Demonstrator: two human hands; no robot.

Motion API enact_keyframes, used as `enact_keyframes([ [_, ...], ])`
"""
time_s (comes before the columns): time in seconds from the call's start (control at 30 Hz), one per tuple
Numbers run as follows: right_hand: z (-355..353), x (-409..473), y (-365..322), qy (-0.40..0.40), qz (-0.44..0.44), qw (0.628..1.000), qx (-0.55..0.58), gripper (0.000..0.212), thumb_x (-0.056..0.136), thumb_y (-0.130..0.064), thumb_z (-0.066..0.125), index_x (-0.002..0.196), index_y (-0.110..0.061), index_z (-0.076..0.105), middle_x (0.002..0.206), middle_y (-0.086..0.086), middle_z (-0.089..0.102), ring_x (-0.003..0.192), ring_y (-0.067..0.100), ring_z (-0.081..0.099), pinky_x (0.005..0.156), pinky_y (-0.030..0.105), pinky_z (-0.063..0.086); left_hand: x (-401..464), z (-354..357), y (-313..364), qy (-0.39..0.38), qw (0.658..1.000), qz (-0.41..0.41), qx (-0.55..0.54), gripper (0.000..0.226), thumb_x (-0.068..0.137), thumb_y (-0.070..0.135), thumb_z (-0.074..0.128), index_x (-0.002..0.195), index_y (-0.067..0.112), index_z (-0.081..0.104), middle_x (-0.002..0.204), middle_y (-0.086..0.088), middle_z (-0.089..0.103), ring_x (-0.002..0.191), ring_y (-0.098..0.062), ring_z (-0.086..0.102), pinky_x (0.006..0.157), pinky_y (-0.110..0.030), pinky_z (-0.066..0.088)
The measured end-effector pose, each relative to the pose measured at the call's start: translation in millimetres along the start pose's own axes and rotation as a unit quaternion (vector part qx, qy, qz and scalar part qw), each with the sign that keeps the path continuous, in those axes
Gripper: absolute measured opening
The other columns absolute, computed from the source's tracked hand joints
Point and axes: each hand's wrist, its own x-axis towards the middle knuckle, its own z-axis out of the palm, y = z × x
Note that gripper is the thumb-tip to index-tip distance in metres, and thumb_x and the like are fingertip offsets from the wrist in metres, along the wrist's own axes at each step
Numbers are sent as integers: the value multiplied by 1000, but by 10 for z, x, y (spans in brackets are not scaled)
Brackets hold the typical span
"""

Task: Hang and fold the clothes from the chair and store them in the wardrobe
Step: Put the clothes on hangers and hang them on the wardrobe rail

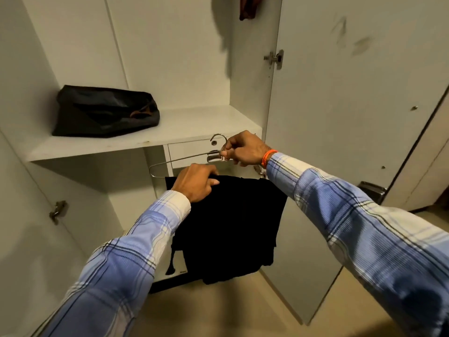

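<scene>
Your right hand [243, 149] pinches the hanger [184, 158] at its hook, before the open wardrobe [150, 132]. Your left hand [196, 182] grips the black garment [230, 220] draped over the hanger's bar.

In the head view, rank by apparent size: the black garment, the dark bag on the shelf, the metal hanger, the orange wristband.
1. Black garment, largest.
2. Bag; it sits farther from the camera, so its true size against the garment is unsure.
3. Hanger, thin wire, partly hidden.
4. Wristband, smallest.
</scene>
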Motion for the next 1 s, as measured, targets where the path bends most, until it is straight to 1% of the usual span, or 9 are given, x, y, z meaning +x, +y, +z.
enact_keyframes([
  [0.1,-137,416,64,59,-56,996,-35,12,89,-26,70,92,-15,74,81,-4,73,56,1,59,56,12,42,394,-88,-108,29,999,-4,18,17,93,26,61,110,22,65,108,-4,70,101,-28,63,87,-39,50],
  [0.3,-577,1367,-38,182,-144,972,-43,15,87,-27,73,85,-13,75,71,0,72,59,9,67,60,8,49,1412,-501,-359,86,996,8,29,19,95,28,57,111,21,64,110,-3,68,100,-26,61,85,-37,48],
  [0.4,-836,1928,-125,233,-168,956,-56,16,86,-29,73,82,-14,75,71,0,73,60,11,67,65,16,52,1934,-774,-477,99,995,15,31,17,96,29,56,110,22,64,109,-1,68,100,-25,61,88,-41,50],
  [0.5,-1116,2492,-264,282,-188,936,-90,14,84,-36,73,82,-22,76,73,-7,73,68,11,64,71,25,51,2445,-1037,-605,126,991,23,35,16,95,29,56,108,23,64,109,1,68,100,-23,61,87,-38,48],
  [0.63,-1457,3075,-495,291,-215,925,-118,14,86,-31,73,85,-17,77,77,-4,73,70,9,61,71,23,48,3044,-1333,-781,163,986,27,34,15,95,28,57,108,24,63,109,2,68,101,-22,60,87,-37,48],
  [0.73,-1675,3483,-648,306,-226,914,-144,10,85,-26,72,87,-18,77,74,-7,68,64,2,57,69,19,46,3494,-1528,-957,180,983,35,24,15,94,29,58,108,25,64,109,3,69,101,-22,61,89,-38,48],
  [0.87,-1896,4044,-820,360,-245,879,-193,10,85,-23,70,88,-17,78,76,-3,71,67,9,59,69,15,42,4110,-1778,-1236,212,975,66,18,15,94,30,59,108,27,64,108,3,69,101,-21,61,90,-38,48],
  [0.93,-2009,4311,-909,386,-258,857,-222,11,85,-23,71,89,-16,78,78,-1,72,68,11,58,69,18,43,4393,-1925,-1363,225,971,85,10,15,94,31,59,107,27,65,108,3,69,101,-22,61,90,-39,49],
  [1.0,-2144,4575,-1030,417,-264,837,-238,10,85,-25,71,89,-18,78,79,-2,72,70,13,60,71,25,49,4685,-2100,-1495,240,965,107,-6,14,94,31,59,106,28,66,107,4,70,100,-20,61,89,-38,49],
])
